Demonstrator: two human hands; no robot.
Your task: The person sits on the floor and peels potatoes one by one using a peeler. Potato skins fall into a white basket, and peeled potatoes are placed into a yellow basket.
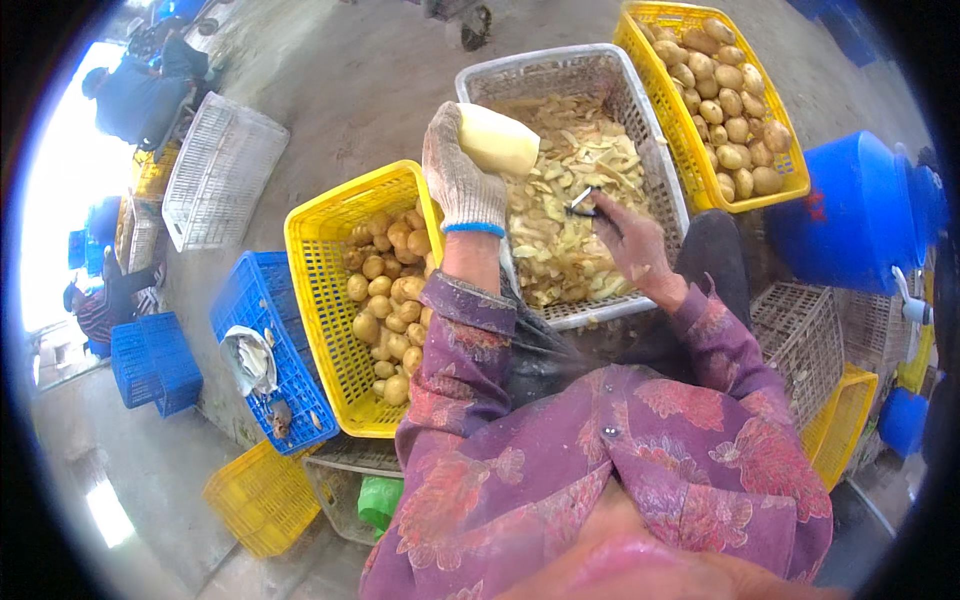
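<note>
My left hand [465, 176], in a soiled knitted work glove with a blue cuff edge, grips a peeled pale-yellow potato [499, 141]. Bare, my right hand [634, 244] holds a peeler [582, 201] with a dark frame and a light blade, apart from the potato. Both hands are over a grey plastic crate [571, 54] holding a thick layer of potato peelings [581, 255]. Close by on the left, a yellow crate [319, 315] contains unpeeled potatoes [386, 304]. Beyond the peelings, to the right, another yellow crate [796, 196] holds more potatoes [731, 101].
Left of me, a blue crate [229, 300] bears a white bag [249, 360] and scraps. A white crate [225, 172] stands farther off, near other people [142, 97]. At right are a blue barrel [847, 217] and a grey crate [799, 345]. A wheel [475, 28] shows at the top.
</note>
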